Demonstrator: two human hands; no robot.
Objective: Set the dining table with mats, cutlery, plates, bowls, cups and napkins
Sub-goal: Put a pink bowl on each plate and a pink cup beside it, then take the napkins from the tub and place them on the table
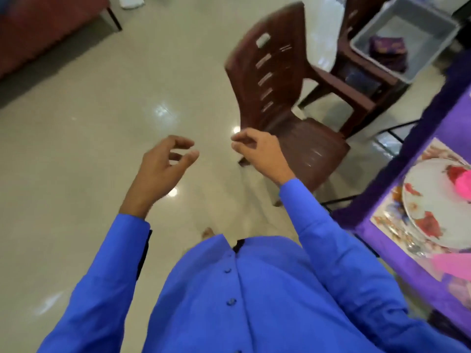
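From the head camera, both hands are raised in front of the blue shirt [254, 301] and hold nothing. The left hand [163, 169] has its fingers [187, 156] loosely curled and released. The right hand [257, 149] is more tightly curled, thumb against fingertips, but nothing shows between them; the frame is blurred, so something very small cannot be ruled out. Empty hands held up like this suggest the person is between trips, probably turning to fetch the next item.

At three to four o'clock, the tabletop [397, 200], covered in purple cloth, already carries one setting: a flowered mat [387, 217] with a white floral plate [433, 212] on it, something bright pink [462, 184] resting on the plate, and a pink napkin-like piece [453, 264] just beside the mat at its near side.

At one o'clock, a grey bin [407, 29] sits on a far brown chair [356, 70] and holds a purple folded stack [387, 50], probably remaining supplies.

At twelve o'clock, a brown plastic chair [277, 98] stands on the pale tiled floor [102, 123], just beyond the right hand and between the person and the bin. It would likely need skirting.
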